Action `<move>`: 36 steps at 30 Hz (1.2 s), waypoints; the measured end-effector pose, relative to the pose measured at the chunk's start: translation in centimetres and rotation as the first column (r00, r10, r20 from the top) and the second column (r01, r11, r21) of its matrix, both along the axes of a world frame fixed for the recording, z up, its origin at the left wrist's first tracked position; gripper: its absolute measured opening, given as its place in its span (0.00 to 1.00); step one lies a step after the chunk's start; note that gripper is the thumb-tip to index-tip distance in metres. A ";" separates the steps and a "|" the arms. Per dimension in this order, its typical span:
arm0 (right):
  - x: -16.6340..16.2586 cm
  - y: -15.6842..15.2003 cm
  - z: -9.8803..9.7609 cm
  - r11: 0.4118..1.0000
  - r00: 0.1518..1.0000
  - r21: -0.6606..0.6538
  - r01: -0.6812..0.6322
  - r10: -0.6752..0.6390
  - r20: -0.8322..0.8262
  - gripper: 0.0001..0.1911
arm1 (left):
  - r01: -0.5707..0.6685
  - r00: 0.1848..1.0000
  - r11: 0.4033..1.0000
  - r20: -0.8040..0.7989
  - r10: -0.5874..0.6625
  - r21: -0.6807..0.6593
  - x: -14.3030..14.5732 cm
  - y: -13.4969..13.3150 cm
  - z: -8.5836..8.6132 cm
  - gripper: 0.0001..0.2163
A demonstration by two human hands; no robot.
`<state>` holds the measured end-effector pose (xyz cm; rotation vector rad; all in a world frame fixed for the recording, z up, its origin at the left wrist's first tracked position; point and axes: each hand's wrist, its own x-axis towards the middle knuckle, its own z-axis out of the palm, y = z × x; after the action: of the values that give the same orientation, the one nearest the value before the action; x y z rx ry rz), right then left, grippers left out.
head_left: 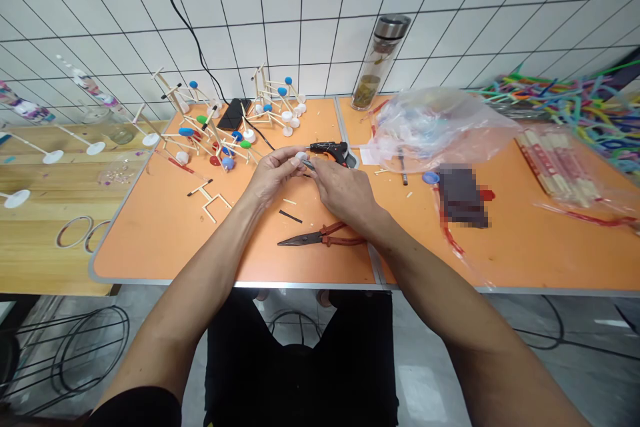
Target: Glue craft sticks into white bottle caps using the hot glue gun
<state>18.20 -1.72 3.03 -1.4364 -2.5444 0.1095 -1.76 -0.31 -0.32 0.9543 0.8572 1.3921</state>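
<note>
My left hand (273, 177) pinches a small white round cap (301, 156) above the orange table. Against it, the fingers of my right hand (347, 190) close on a thin greyish tool (309, 165), mostly hidden by the fingers, so its kind is unclear. Just behind the hands lies a black glue gun (330, 149). Pliers with red handles (323, 237) rest in front of my right hand, partly under the wrist. A dark strip (291, 216) and small wooden bits are scattered nearby. To the left is a flat frame of joined sticks (210, 200).
Stick models with coloured caps (215, 133) crowd the back left around a phone (234, 114). A glass bottle (373, 73) stands by the wall. On the right are a plastic bag (440, 130), a blurred dark object (463, 195), packed sticks (557, 163) and colourful pipe cleaners (570, 110).
</note>
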 end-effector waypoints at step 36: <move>1.5 2.6 0.4 0.279 0.545 -0.744 -0.607 -0.536 -0.645 0.11 | 0.081 0.975 0.961 -0.221 -0.021 0.266 0.1 -0.5 0.8 0.25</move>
<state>19.72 0.85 3.38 -0.9483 -1.3929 2.1904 -1.68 -0.85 0.51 1.3518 0.8061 1.4021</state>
